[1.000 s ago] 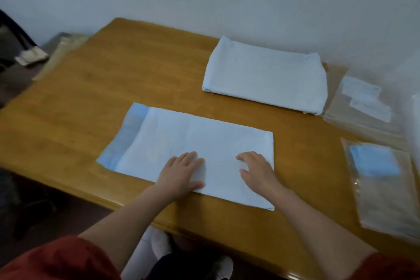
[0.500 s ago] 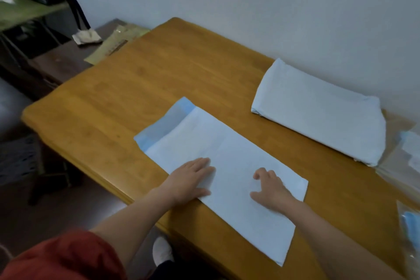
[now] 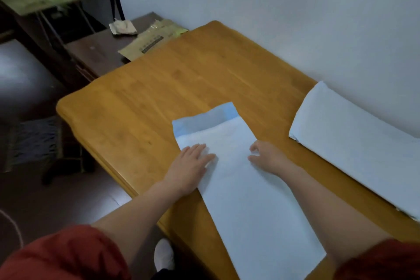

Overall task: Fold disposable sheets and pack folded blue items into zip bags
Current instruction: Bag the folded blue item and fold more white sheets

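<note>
Pressing down with the straight, closed-up fingers (image 3: 201, 151) of the left hand (image 3: 189, 167) on the left edge of the folded sheet (image 3: 250, 207). Resting the bent fingers (image 3: 256, 146) of the right hand (image 3: 270, 159) at the sheet's right edge; impossible to tell whether pinching it or only touching. Under both hands, long and narrow on the desk (image 3: 147, 102), with a blue band at the far end. Right of the sheet and apart from it: a stack of folded sheets (image 3: 352, 143). Far beyond the sheet's left side, off the desk: a brown envelope (image 3: 151, 41).
</note>
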